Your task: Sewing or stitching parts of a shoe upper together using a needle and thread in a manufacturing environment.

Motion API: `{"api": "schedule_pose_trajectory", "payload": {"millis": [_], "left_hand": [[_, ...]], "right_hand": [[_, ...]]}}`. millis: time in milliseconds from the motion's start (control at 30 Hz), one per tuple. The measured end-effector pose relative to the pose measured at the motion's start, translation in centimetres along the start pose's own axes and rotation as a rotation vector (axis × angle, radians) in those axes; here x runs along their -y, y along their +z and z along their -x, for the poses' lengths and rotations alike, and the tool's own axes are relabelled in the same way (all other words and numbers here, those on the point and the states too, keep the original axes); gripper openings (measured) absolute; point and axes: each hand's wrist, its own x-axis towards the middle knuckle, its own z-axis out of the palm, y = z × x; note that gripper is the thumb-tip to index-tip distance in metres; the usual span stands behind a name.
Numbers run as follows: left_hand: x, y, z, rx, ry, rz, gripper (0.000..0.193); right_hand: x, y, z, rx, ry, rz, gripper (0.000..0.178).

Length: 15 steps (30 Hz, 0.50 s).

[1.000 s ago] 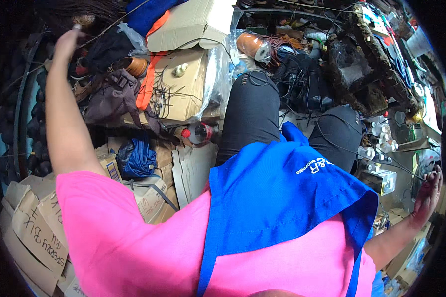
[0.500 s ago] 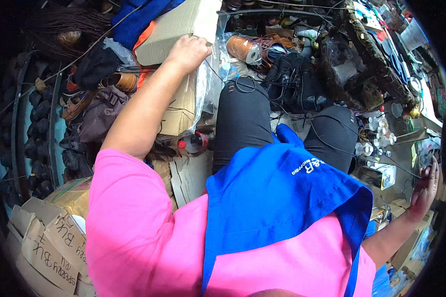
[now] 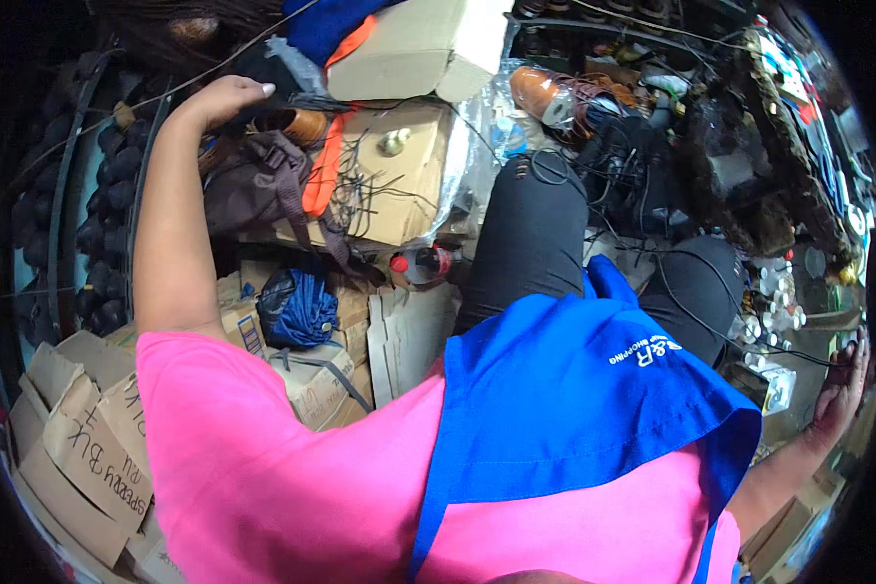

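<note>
My left hand (image 3: 219,103) is stretched out at the upper left, above a dark backpack (image 3: 253,185). Its thumb is pressed in, and a thin black cord (image 3: 414,100) runs from it past the cardboard box towards my knee. At the far right edge my right hand (image 3: 837,389) grips another stretch of black cord, its fingers pointing upward. That cord crosses my right knee, and a loop of it (image 3: 549,167) lies on my left knee. Short black cord pieces (image 3: 370,195) are spread on the flat top of a cardboard box (image 3: 414,175), beside a small round metallic thing (image 3: 393,143).
An open carton (image 3: 399,58) stands at the back, next to an orange strap (image 3: 323,180). Black shoes (image 3: 633,165) and an orange-brown spool (image 3: 540,94) lie ahead. A bottle with a red cap (image 3: 420,265), a blue bag (image 3: 297,307), flattened cartons (image 3: 78,438) and small jars (image 3: 774,302) surround me.
My left hand has swung left, away from the open carton, drawing the cord along. The view has shifted left, uncovering the box top and the blue bag. My right hand stays at the right edge.
</note>
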Motion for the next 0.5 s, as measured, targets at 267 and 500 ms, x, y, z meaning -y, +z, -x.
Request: {"api": "schedule_pose_trajectory", "payload": {"millis": [267,500], "left_hand": [[-6.6,1.8,2.1,-0.675,0.074,-0.562,0.025],[-20.0,16.9,-3.6,-0.446,1.051,-0.704,0.015]], "right_hand": [[0.0,2.0,-0.5,0.105,0.016,0.034,0.038],[0.5,2.3,1.5,0.099,-0.031,0.033,0.036]]}}
